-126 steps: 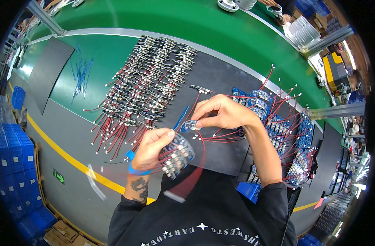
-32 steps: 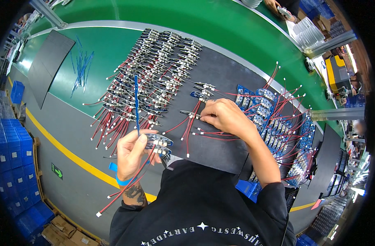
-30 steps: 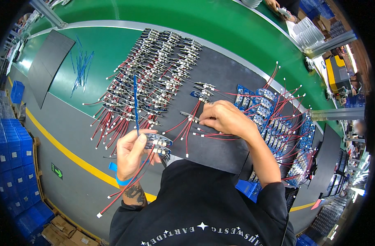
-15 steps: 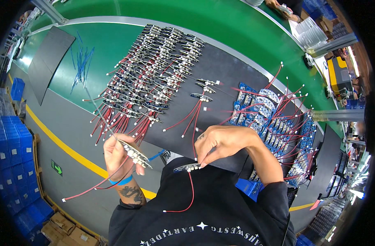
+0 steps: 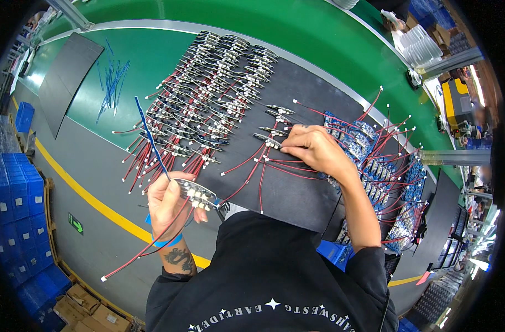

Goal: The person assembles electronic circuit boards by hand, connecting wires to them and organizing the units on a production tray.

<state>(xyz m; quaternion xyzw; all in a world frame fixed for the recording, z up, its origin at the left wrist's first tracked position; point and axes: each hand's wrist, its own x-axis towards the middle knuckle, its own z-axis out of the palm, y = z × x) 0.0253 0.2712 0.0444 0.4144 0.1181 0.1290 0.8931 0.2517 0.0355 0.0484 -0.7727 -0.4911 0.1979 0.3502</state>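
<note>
My left hand (image 5: 166, 203) is closed on a small curved circuit board (image 5: 194, 195) with white connectors; red and black wires trail down from it. A thin blue strip (image 5: 150, 135) sticks up out of the same grip. On the dark mat (image 5: 241, 182), my right hand (image 5: 314, 148) pinches the end of another curved circuit board (image 5: 270, 141) with a red wire. That board lies nearest me in a short column, just below a few similar boards (image 5: 279, 110).
Packed rows of wired boards (image 5: 208, 91) cover the mat's left part. Blue boards (image 5: 358, 138) with tangled red wires lie to the right. Loose blue strips (image 5: 114, 83) rest on the green tabletop (image 5: 136, 50). Stacked blue crates (image 5: 20, 205) stand at the far left.
My right hand has moved up from in front of my chest to the mat, bringing its board to the short column. My left hand has shifted slightly right; its board and strip have turned.
</note>
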